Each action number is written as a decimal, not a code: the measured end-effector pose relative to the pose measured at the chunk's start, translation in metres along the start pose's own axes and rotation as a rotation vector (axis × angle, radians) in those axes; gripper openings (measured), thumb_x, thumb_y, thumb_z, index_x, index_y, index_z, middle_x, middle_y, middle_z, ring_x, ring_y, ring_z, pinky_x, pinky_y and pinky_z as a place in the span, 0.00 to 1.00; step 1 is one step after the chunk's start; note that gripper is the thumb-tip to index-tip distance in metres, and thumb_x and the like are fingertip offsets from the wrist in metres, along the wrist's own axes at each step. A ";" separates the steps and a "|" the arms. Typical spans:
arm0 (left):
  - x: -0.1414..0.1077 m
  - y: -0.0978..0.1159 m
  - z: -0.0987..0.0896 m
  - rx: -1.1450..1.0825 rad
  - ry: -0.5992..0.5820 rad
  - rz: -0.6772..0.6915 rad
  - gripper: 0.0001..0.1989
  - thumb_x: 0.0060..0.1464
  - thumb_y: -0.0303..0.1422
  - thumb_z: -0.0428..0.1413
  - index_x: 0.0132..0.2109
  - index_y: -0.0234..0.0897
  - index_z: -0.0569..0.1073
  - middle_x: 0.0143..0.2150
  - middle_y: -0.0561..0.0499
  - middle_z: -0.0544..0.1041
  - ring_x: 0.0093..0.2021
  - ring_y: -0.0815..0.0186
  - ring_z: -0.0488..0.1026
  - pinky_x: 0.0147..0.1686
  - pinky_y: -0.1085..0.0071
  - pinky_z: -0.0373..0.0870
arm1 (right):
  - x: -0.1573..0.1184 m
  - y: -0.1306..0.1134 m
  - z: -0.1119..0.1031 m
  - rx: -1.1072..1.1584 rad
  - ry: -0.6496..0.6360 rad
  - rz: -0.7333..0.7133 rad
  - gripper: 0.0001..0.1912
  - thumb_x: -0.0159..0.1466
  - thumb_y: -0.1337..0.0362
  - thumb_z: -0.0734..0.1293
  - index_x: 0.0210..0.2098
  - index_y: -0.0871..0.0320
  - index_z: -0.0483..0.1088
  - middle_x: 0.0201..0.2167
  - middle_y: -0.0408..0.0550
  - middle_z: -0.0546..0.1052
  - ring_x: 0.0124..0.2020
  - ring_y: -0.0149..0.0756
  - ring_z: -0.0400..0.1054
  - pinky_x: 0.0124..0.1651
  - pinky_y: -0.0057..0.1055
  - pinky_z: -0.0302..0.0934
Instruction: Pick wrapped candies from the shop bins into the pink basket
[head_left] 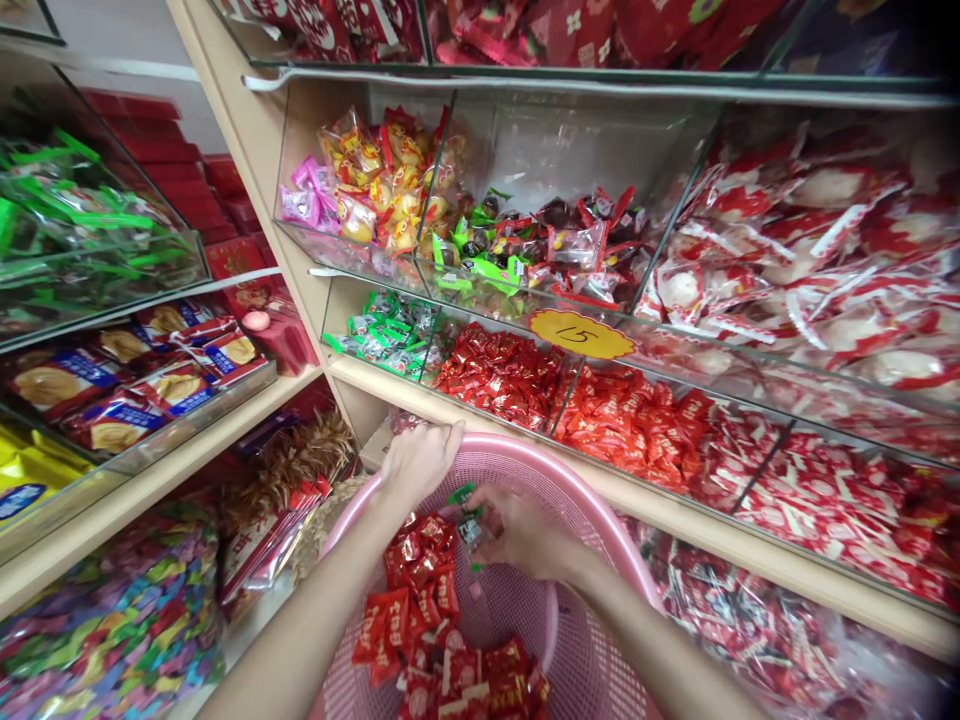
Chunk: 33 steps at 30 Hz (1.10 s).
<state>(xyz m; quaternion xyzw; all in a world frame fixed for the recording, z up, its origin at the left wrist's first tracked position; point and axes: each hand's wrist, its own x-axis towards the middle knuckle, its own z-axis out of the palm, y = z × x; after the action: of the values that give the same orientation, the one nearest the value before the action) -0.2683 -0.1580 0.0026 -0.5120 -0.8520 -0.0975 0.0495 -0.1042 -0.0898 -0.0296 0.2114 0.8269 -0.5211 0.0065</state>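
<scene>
With its fingers wrapped over the far rim, my left hand (416, 462) grips a pink plastic basket (600, 500). Inside the basket, my right hand (521, 530) is closed around a few green-and-silver wrapped candies (469, 525); part of them is hidden by the fingers. Below and left of that hand, red wrapped candies (420, 610) lie in a pile, some shiny and some matte with gold lettering. More red-and-white packets (465, 675) rest nearer to me in the basket.
A wooden shelf edge (465, 405) runs just behind the basket. Above it, clear bins hold green candies (390, 330), red candies (502, 375) and larger packs (817, 250). A yellow tag (581, 333) reads 15. At left stands another shelf with biscuit packs (180, 385); a feather duster (300, 455) lies below.
</scene>
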 end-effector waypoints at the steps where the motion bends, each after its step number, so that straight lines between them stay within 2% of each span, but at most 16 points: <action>1: 0.000 0.000 0.000 -0.001 0.000 0.000 0.32 0.61 0.45 0.29 0.31 0.41 0.76 0.29 0.44 0.77 0.32 0.51 0.75 0.32 0.59 0.69 | 0.000 0.002 0.001 -0.031 -0.009 0.011 0.22 0.46 0.71 0.72 0.39 0.55 0.65 0.27 0.38 0.66 0.29 0.31 0.62 0.27 0.26 0.55; 4: 0.001 0.000 0.001 0.001 -0.005 -0.007 0.33 0.61 0.45 0.29 0.31 0.40 0.76 0.29 0.44 0.77 0.32 0.50 0.75 0.32 0.59 0.69 | 0.003 0.003 0.004 -0.056 0.011 0.014 0.21 0.46 0.71 0.72 0.38 0.55 0.65 0.27 0.38 0.65 0.29 0.30 0.61 0.28 0.25 0.54; 8: 0.005 0.000 0.004 0.001 -0.027 -0.011 0.33 0.61 0.45 0.29 0.32 0.39 0.76 0.29 0.43 0.77 0.33 0.51 0.75 0.32 0.60 0.68 | 0.018 0.001 0.004 -0.008 0.109 -0.076 0.18 0.51 0.72 0.70 0.40 0.55 0.63 0.27 0.37 0.66 0.29 0.28 0.61 0.30 0.25 0.56; 12: 0.009 0.000 0.007 -0.006 -0.044 -0.019 0.32 0.61 0.44 0.30 0.33 0.39 0.77 0.31 0.42 0.78 0.34 0.52 0.75 0.32 0.61 0.68 | 0.035 0.004 0.008 -0.063 0.166 -0.129 0.19 0.52 0.70 0.70 0.42 0.55 0.64 0.30 0.39 0.66 0.29 0.29 0.62 0.32 0.26 0.58; 17: 0.010 -0.002 0.009 -0.007 -0.049 -0.013 0.33 0.61 0.44 0.29 0.35 0.37 0.77 0.32 0.41 0.77 0.34 0.52 0.75 0.34 0.60 0.68 | 0.041 0.003 0.016 -0.158 0.149 -0.148 0.19 0.53 0.70 0.69 0.44 0.55 0.66 0.36 0.43 0.66 0.32 0.31 0.64 0.36 0.29 0.61; 22: 0.010 -0.002 0.010 -0.001 -0.041 -0.013 0.32 0.61 0.43 0.30 0.33 0.37 0.76 0.31 0.42 0.77 0.34 0.52 0.75 0.33 0.60 0.68 | 0.042 0.003 0.018 -0.255 0.150 -0.164 0.18 0.54 0.69 0.69 0.44 0.55 0.66 0.36 0.44 0.68 0.33 0.33 0.65 0.37 0.30 0.60; 27: 0.009 0.000 0.010 -0.004 -0.054 -0.002 0.32 0.62 0.42 0.30 0.33 0.35 0.76 0.31 0.42 0.77 0.35 0.53 0.75 0.33 0.61 0.68 | 0.042 0.005 0.020 -0.433 0.146 -0.174 0.18 0.55 0.68 0.68 0.46 0.55 0.66 0.41 0.47 0.70 0.42 0.38 0.66 0.44 0.33 0.59; 30: 0.008 0.000 0.009 -0.014 -0.056 -0.005 0.32 0.62 0.42 0.29 0.34 0.35 0.76 0.32 0.42 0.77 0.35 0.54 0.75 0.33 0.62 0.68 | 0.038 -0.009 0.013 -0.563 0.169 -0.181 0.18 0.56 0.64 0.67 0.47 0.54 0.66 0.45 0.50 0.70 0.42 0.40 0.67 0.42 0.32 0.59; 33: 0.008 -0.002 0.009 -0.034 -0.075 -0.005 0.32 0.61 0.42 0.30 0.34 0.35 0.76 0.33 0.42 0.77 0.35 0.55 0.75 0.33 0.63 0.68 | 0.040 -0.040 -0.010 -0.710 0.200 -0.180 0.08 0.60 0.63 0.62 0.37 0.55 0.71 0.38 0.49 0.74 0.35 0.38 0.69 0.36 0.31 0.57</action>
<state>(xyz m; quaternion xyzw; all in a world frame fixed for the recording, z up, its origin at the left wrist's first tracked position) -0.2735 -0.1503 -0.0054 -0.5137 -0.8529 -0.0929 0.0088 -0.1534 -0.0825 -0.0001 0.1722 0.9678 -0.1775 -0.0474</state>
